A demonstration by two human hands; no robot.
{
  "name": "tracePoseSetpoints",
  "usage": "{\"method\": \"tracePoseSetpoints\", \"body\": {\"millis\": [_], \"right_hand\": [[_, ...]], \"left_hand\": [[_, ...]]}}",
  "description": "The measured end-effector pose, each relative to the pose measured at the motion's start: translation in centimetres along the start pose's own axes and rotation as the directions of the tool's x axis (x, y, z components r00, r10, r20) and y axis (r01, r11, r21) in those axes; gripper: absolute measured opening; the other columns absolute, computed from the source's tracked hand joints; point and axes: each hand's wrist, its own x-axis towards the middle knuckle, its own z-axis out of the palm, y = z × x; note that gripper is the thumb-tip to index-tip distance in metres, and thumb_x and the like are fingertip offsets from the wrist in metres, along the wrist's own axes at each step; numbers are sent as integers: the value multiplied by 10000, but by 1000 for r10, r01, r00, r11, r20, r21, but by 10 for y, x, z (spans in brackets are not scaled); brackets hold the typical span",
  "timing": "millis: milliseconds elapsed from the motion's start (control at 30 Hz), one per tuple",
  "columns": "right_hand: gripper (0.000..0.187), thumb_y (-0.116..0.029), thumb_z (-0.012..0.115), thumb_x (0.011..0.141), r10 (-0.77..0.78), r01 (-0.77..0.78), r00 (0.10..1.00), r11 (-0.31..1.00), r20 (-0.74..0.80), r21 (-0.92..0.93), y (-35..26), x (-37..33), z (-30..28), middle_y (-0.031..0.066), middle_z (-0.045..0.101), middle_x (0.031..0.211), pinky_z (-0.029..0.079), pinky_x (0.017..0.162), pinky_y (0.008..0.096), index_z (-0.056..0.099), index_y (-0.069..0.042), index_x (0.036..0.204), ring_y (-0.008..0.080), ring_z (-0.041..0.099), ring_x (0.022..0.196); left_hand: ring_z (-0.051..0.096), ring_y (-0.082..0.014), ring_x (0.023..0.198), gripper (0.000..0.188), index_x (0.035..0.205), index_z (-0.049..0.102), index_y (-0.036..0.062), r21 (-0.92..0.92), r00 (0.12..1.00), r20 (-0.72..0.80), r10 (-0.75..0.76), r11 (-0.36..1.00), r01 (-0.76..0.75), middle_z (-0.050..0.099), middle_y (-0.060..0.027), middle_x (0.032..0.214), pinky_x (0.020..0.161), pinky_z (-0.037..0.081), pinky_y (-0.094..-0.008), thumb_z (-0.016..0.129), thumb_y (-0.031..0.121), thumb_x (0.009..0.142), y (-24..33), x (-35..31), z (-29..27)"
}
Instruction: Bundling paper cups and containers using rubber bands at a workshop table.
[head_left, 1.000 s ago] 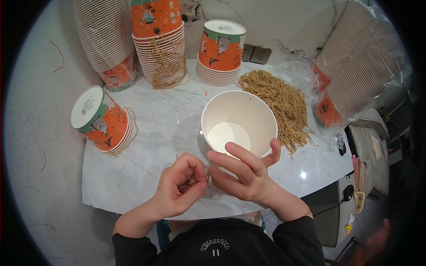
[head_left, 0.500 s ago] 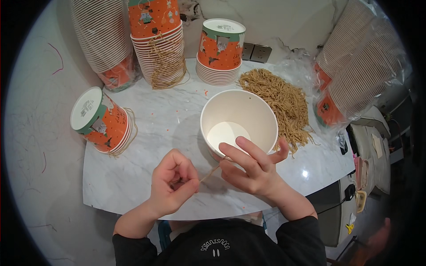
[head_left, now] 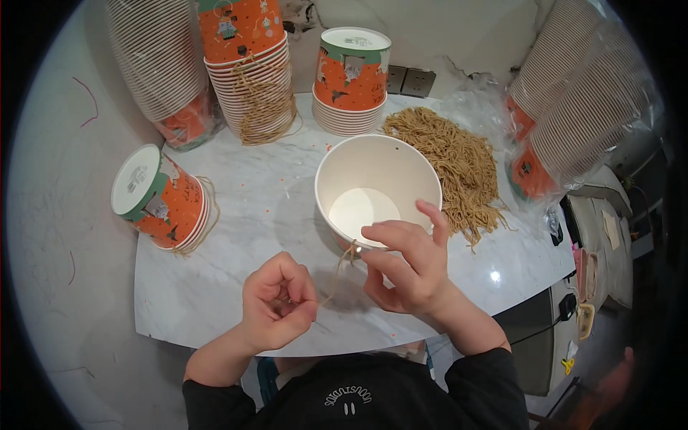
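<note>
In front of me a large paper bucket (head_left: 367, 204) stands with its white inside showing, its mouth tipped toward me. A thin tan string (head_left: 337, 276) runs from the bucket's near rim, where it makes a small loop or knot, down to my left hand (head_left: 279, 301). That hand is closed, with thumb and fingers pinching the string's end. My right hand (head_left: 410, 266) hovers at the near right side of the rim, fingers curved and apart, its fingertips close to the knot. Whether any fingertip touches the bucket is hard to tell.
A heap of cut tan strings (head_left: 459, 168) lies right of the bucket. Orange printed bucket stacks stand upside down at left (head_left: 161, 197), far left (head_left: 247, 79) and back (head_left: 351, 82). Plastic-wrapped stacks (head_left: 566, 122) stand at the right. The marble table's edge (head_left: 172, 337) curves before me.
My right hand has let go of the string and its fingers have spread. A small loop now shows at the bucket's rim. My left hand keeps the string and has shifted slightly.
</note>
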Motion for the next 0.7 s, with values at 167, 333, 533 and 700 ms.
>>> {"method": "tracePoseSetpoints", "body": {"millis": [167,333,533,700], "right_hand": [[312,-76,750,677,37,-37,998,999,-48,-8,-3,3,10,-21,672,910,396,1045,494,695,-120,981,154,647,794],[356,-60,755,674,60,-59,998,998,-35,9,-5,5,13,-29,656,855,402,1012,466,715,-117,1023,134,624,739],[321,-46,757,681,114,-111,993,990,-31,90,-10,11,11,-29,645,821,398,1004,448,712,-122,989,134,621,720],[280,-31,753,676,112,-104,990,991,-84,85,-6,6,18,-30,641,807,396,1014,453,692,-129,931,136,625,722]], "left_hand": [[452,-50,634,279,880,391,59,5,999,33,14,1000,-14,574,-52,766,544,336,-199,577,-135,806,-1,1,3],[429,-44,626,263,852,396,59,15,998,69,-10,1000,9,576,-45,764,537,310,-195,558,-138,788,2,0,5],[373,-29,579,257,831,405,62,56,996,83,-20,998,15,588,-35,740,507,275,-202,561,-130,762,1,0,6],[418,-65,561,258,792,409,64,59,994,105,31,998,-38,583,-49,707,507,320,-211,576,-127,745,2,-2,7]]}}
